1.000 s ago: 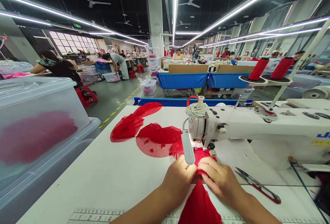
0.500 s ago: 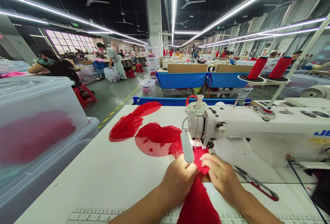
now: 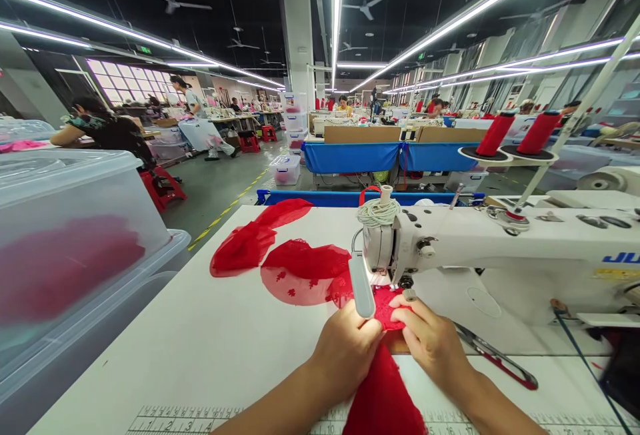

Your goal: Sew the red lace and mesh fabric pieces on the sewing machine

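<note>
Red lace fabric (image 3: 389, 308) lies under the needle area of a white sewing machine (image 3: 480, 241). My left hand (image 3: 345, 341) is closed on the fabric's left edge, partly behind the machine's grey lamp plate (image 3: 362, 288). From the right, my right hand (image 3: 433, 338) presses and pinches the same fabric with bent fingers. A red strip of it (image 3: 385, 395) hangs down between my wrists towards the table's front edge. More sheer red fabric pieces (image 3: 305, 268) spread over the table left of the needle. The needle tip itself is too small to make out.
Thread snips (image 3: 500, 358) lie right of my right hand. A printed ruler (image 3: 175, 420) runs along the front edge. Clear plastic bins (image 3: 75, 235) stand at the left. Red thread cones (image 3: 495, 135) sit on a stand behind the machine. Co-workers are further back.
The lace fabric has shifted slightly under the machine, with both hands keeping their hold. In the background, a standing co-worker with a plastic bin has moved left.
</note>
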{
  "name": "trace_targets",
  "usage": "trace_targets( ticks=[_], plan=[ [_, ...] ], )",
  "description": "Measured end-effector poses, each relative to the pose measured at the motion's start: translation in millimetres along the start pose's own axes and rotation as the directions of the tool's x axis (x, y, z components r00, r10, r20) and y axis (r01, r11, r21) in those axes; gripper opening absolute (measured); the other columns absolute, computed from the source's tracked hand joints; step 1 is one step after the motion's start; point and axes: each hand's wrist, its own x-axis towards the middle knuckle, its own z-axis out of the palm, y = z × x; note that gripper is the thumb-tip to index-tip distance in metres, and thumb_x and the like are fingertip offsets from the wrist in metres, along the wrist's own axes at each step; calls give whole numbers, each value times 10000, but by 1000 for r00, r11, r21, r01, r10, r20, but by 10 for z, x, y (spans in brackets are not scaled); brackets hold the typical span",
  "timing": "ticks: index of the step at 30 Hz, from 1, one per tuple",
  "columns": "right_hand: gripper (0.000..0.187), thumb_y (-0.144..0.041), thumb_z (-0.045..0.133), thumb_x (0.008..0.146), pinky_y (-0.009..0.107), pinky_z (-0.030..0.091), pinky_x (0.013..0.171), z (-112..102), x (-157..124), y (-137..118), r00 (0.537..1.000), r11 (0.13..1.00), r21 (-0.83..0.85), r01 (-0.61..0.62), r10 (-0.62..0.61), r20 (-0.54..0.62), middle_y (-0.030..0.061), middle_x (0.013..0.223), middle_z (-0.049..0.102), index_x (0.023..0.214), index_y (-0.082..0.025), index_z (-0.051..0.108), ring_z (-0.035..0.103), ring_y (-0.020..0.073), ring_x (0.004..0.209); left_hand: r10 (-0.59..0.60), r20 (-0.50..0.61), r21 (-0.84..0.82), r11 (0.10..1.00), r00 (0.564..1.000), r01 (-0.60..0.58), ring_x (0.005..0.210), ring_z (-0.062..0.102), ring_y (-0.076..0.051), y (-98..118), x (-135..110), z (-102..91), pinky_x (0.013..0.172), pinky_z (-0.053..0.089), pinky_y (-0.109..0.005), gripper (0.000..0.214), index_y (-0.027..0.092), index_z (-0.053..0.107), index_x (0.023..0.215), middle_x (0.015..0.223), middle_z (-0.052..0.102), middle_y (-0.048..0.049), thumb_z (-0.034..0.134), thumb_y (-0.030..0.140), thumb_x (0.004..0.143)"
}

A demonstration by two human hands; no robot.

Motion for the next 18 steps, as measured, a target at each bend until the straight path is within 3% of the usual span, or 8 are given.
trace_targets(
  ticks=[5, 11, 18],
  plan=[
    [311, 1, 371, 891, 169, 520, 521, -22, 30, -27, 998, 985, 162, -64, 60, 26, 40, 919, 688, 846, -227, 577, 672, 96, 658, 3, 10, -2, 1000, 1000, -3, 570, 376, -149, -10, 4, -5, 505, 238, -291, 307, 191, 428, 615, 618, 471, -4, 405, 90, 905],
    [359, -82, 462, 857, 324, 604, 757, -17, 62, -59, 983, 988, 119, 94, -111, 148, 140, 1160, 708, 1186, -180, 567, 710, 223, 980, 2, -13, -62, 998, 1000, -3, 631, 474, -150, -21, 2, -19, 553, 349, -272, 267, 186, 526, 713, 706, 564, -14, 402, 96, 932],
    [359, 8, 384, 866, 231, 580, 651, -7, 8, -2, 995, 997, 68, 34, -40, 96, 49, 1021, 751, 1053, -218, 592, 728, 148, 776, -24, 11, -20, 1000, 1000, 24, 586, 452, -157, 1, -7, -35, 507, 302, -284, 305, 196, 447, 633, 634, 522, -10, 399, 87, 914]
  ],
)
